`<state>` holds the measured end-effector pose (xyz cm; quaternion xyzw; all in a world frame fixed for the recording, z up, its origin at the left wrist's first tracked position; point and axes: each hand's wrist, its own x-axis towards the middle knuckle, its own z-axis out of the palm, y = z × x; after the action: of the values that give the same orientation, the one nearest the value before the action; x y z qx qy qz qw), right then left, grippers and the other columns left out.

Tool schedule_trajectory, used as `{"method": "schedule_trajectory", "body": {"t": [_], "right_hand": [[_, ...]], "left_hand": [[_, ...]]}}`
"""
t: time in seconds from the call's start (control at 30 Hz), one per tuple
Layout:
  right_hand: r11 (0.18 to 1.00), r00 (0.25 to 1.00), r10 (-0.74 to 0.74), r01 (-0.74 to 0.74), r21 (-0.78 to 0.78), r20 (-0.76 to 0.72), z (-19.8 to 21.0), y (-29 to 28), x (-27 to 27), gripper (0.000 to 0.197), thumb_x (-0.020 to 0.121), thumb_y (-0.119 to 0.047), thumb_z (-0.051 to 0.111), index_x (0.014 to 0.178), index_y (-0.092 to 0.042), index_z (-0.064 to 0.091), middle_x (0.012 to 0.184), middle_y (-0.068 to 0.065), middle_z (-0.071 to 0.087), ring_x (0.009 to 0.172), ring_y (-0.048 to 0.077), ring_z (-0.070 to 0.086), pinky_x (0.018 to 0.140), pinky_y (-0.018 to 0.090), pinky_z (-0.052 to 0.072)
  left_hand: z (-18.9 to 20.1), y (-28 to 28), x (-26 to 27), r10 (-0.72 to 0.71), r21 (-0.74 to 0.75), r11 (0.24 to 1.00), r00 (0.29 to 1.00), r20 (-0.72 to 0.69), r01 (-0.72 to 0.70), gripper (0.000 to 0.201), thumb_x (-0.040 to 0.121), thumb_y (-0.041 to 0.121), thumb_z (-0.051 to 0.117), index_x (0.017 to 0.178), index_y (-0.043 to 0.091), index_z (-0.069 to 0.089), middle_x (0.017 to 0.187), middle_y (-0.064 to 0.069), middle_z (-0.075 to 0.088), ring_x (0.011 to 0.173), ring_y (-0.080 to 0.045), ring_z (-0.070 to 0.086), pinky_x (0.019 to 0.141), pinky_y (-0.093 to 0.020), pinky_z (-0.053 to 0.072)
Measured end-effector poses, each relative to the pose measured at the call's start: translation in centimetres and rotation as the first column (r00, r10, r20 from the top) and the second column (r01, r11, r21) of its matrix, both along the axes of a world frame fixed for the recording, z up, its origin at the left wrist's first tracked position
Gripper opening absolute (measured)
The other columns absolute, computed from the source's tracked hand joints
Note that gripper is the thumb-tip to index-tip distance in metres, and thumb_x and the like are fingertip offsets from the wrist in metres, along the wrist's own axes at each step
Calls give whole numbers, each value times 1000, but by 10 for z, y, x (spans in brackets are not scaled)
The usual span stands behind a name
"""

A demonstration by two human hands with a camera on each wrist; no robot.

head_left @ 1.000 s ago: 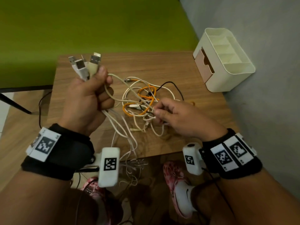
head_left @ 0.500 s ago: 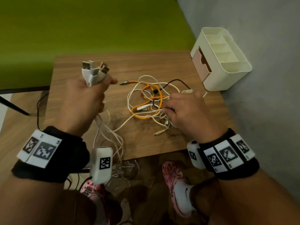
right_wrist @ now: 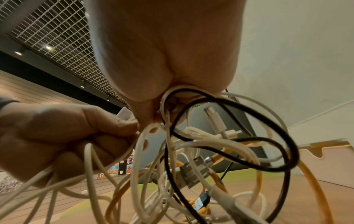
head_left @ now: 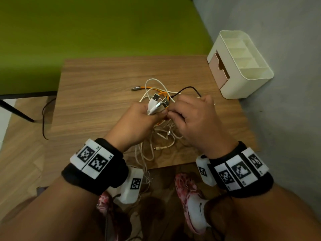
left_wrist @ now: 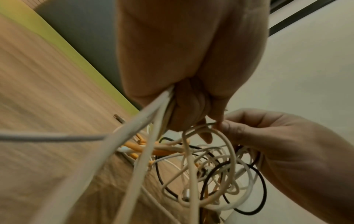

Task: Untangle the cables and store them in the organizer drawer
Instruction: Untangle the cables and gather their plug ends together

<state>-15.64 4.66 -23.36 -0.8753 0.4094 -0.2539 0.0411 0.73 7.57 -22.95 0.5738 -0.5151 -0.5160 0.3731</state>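
Observation:
A tangle of white, orange and black cables [head_left: 161, 131] lies on the wooden table [head_left: 97, 94] under both hands. My left hand [head_left: 139, 119] grips a bunch of white USB plugs [head_left: 156, 103], their ends sticking up past the fingers; the cords [left_wrist: 145, 136] run down out of the fist. My right hand [head_left: 192, 115] is right beside it, its fingers curled around black and white loops [right_wrist: 191, 97] of the tangle. The cream organizer [head_left: 243, 66] with its pink drawer [head_left: 219, 70] stands at the table's far right corner.
An orange cable end with a metal plug [head_left: 137, 88] lies just beyond the hands. White cords [head_left: 144, 164] hang over the table's near edge toward my shoes. A grey wall runs along the right, a green surface lies behind the table.
My left hand has carried the USB plugs right and down to the tangle, meeting the right hand. The right hand has lifted loops of the tangle slightly.

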Motion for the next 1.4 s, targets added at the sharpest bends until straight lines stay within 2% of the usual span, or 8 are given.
{"method": "schedule_trajectory", "body": {"t": [0.1,0.3,0.47,0.63,0.77,1.07,1.2,1.4], "right_hand": [[999,999,-19,20,32,-32,0,0,-3,14,92,-34,55,91,-25,67,88,-10,59,83,11,55,76,38,27],[928,948,-206,268,258,-241,-1,-16,-28,14,95,-50,50,90,-37,53,103,-17,48,102,8,42,86,36,17],[911,928,-238,315,264,-286,3,-15,-29,27,90,-52,58,110,-34,59,116,-14,46,115,11,42,94,40,21],[909,974,-67,-30,415,217,13,-6,-16,15,91,-32,66,101,-22,66,100,-11,54,98,8,53,85,34,42],[869,932,33,-205,450,360,12,1,-9,12,96,-21,61,92,-12,68,88,-1,61,85,16,59,74,34,48],[787,978,-81,-55,615,191,6,-12,-24,20,101,-38,48,98,-27,64,85,-7,65,80,5,60,70,22,46],[840,961,-79,-80,537,266,8,-12,-22,15,99,-26,56,94,-19,68,84,-11,62,82,0,55,68,8,38],[899,999,-2,-18,438,45,-1,-11,-15,12,94,-34,60,87,-29,67,82,-17,51,91,5,47,92,49,37]], "left_hand": [[1,0,4,-12,7,1000,999,-34,12,24,95,16,58,71,10,57,37,12,42,34,1,34,39,-14,27],[11,-6,37,113,11,993,874,-472,-122,24,90,25,54,70,13,50,48,9,25,37,-3,19,38,-14,17],[3,-2,36,100,93,993,948,-302,-75,25,84,29,62,68,12,55,53,1,23,41,-8,18,41,-18,14],[5,0,28,52,103,994,946,-318,-20,29,81,32,70,68,17,49,58,1,20,45,-9,15,45,-23,10],[6,1,26,7,96,995,947,-321,26,30,81,38,66,63,22,48,56,5,23,44,-8,16,44,-21,12],[15,2,42,83,35,997,871,-485,-76,36,82,39,66,63,14,48,57,0,11,45,-10,7,41,-15,11],[7,2,46,126,5,992,975,-183,-127,32,91,33,63,74,7,58,51,2,26,41,-9,21,41,-19,20],[6,-1,48,391,-280,873,916,-90,-400,27,89,36,64,94,11,70,48,19,50,47,4,42,51,-23,33]]}}
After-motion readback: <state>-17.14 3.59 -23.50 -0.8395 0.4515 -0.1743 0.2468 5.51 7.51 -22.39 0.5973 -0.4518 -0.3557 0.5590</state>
